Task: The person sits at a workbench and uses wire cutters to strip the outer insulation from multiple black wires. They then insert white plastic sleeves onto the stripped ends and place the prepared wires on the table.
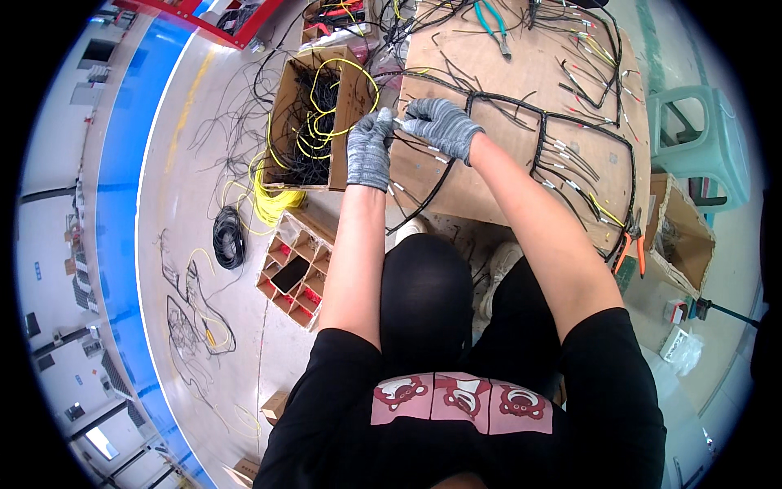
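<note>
Both my hands wear grey knit gloves and meet at the left edge of a wooden board (497,191). My left hand (371,151) is closed, with thumb and fingertips pinched together. Against it, my right hand (440,126) pinches from the other side. A small white piece (397,122) shows between the fingertips; whether it sits on a wire end I cannot tell. On the board lies a black wire harness (542,134), its branches taped and many thin wire ends carrying white or red sleeves. Part of it passes beneath my right hand.
A cardboard box (340,138) of black and yellow wires stands left of the board. Nearer me is a divided tray (292,271) with a dark phone-like slab. Teal pliers (494,31) lie at the board's far side, orange-handled pliers (632,240) at its right. A green stool (700,147) stands right.
</note>
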Action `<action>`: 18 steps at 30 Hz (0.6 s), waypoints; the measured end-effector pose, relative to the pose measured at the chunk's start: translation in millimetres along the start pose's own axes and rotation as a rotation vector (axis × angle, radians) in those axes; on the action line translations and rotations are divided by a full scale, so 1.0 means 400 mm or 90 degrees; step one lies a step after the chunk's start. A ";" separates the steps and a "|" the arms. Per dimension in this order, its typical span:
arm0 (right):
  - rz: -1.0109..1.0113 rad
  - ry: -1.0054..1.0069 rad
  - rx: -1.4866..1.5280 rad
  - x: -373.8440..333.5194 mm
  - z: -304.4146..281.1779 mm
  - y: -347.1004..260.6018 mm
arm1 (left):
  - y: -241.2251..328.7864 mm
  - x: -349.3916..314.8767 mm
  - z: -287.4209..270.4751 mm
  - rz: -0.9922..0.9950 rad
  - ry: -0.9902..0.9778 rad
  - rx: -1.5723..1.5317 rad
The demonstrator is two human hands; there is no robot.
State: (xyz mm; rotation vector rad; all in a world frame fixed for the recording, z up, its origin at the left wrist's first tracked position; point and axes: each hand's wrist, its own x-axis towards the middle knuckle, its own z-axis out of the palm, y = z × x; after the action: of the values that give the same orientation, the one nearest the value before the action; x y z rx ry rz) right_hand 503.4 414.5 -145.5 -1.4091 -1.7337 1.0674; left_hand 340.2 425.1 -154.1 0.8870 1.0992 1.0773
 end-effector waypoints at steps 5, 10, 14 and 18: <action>0.005 0.036 0.076 -0.008 -0.016 0.033 | 0.054 0.048 -0.121 0.067 0.119 0.021; 0.027 0.030 0.042 0.007 0.000 0.045 | 0.048 -0.027 0.021 0.100 -0.058 0.173; 0.019 0.011 0.135 -0.005 -0.011 0.019 | 0.040 -0.018 0.013 0.101 -0.047 0.226; -0.012 0.012 0.134 -0.006 -0.016 0.034 | 0.037 -0.006 0.020 0.091 -0.084 0.225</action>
State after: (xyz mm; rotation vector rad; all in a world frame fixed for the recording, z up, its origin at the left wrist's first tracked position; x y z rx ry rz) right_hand 515.6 414.6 -154.4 -1.2657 -1.5681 1.1857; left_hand 344.6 426.4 -137.5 1.3160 1.1466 0.9383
